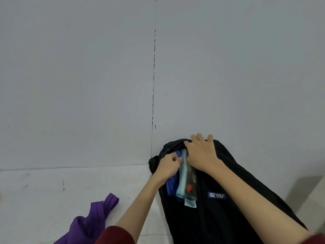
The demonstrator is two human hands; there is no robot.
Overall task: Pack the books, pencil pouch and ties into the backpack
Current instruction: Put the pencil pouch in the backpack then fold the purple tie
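A black backpack (219, 213) lies on the white surface with its top against the wall and a blue logo patch on its front. A light teal pencil pouch (186, 187) with a clear side pokes out of its opening, beside a blue item (171, 188), maybe a book. My left hand (168, 167) is curled at the opening's left edge, pinching the backpack's fabric or zipper; which one is unclear. My right hand (200, 152) grips the top rim of the backpack, fingers over its far edge. A purple tie (93, 219) lies on the surface at lower left.
A grey wall (88, 76) with a vertical seam stands right behind the backpack. The white surface (52, 187) stretches to the left. A pale block edge (313, 199) shows at the far right.
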